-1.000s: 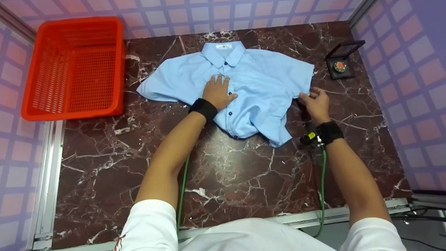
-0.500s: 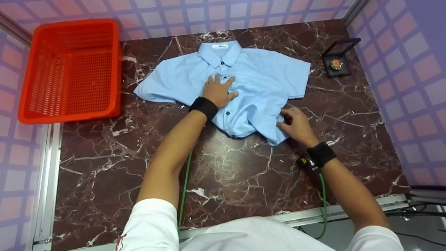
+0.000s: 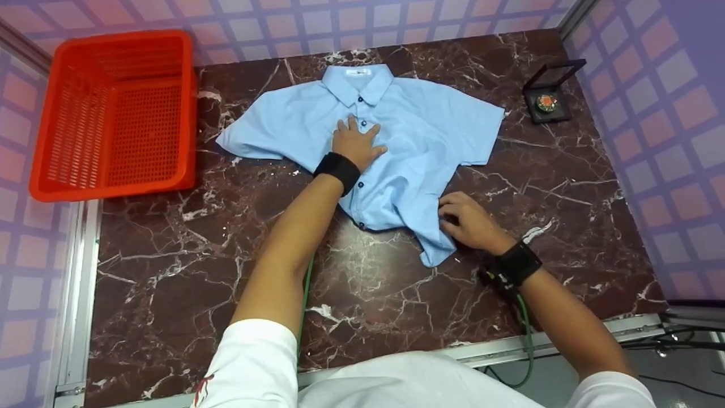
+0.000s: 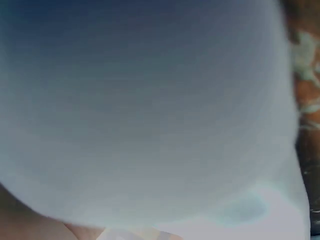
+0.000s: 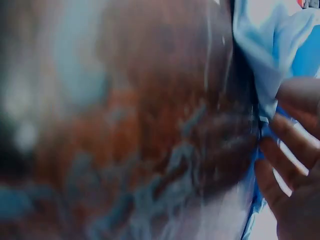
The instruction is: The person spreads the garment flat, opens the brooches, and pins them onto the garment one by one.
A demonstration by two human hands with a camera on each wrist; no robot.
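A light blue short-sleeved button-up shirt [image 3: 422, 136] lies front side up, its collar toward the back wall and its lower part bunched. My left hand [image 3: 357, 143] rests on the button placket with the fingers spread. At the shirt's lower right side, my right hand [image 3: 470, 221] pinches the fabric edge between thumb and fingers. The right wrist view shows the fingers [image 5: 295, 152] at a fold of the blue cloth [image 5: 265, 50]. Pale blurred cloth [image 4: 150, 125] fills most of the left wrist view, and the left hand's fingertips are hidden there.
A red plastic basket [image 3: 184, 130] stands at the back left of the dark marbled table [image 3: 198, 294]. At the back right sits a small black open case [image 3: 546, 105] with a round ornament. Green cables [image 3: 527, 334] trail from the wrists.
My right hand has left the right sleeve's cuff and moved down and left to the shirt's side edge. The lower corner of the shirt has shifted toward me. My left hand stays on the placket.
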